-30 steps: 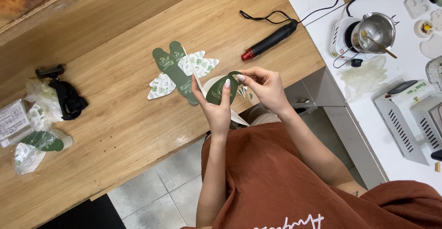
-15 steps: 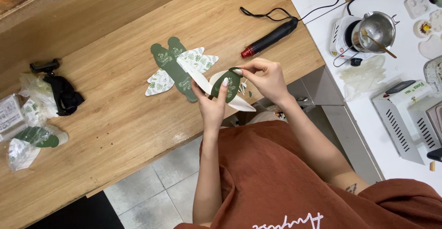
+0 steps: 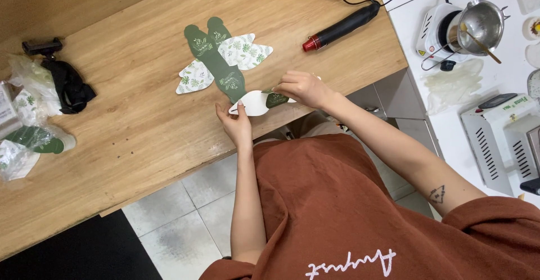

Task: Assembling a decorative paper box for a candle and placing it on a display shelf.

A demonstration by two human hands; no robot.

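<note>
Both my hands hold a flat die-cut card piece [image 3: 256, 102], white on its showing side with a green leaf-print part near my right fingers. My left hand [image 3: 236, 123] pinches its left tip at the near edge of the wooden table [image 3: 129, 122]. My right hand [image 3: 304, 87] grips its right end. Just beyond on the table lie other card cut-outs [image 3: 222, 60], green strips with white leaf-patterned flaps, spread flat.
A black heat gun with a red tip [image 3: 340, 28] and its cord lies to the right. Plastic bags of card pieces [image 3: 28, 128] and a black clip and strap [image 3: 62, 80] sit at the left. A white counter holds a small stove with a metal pot [image 3: 472, 24] and a white appliance [image 3: 506, 139].
The card piece has been turned from its green side to its white side and lowered to the table edge. Both hands stayed on it.
</note>
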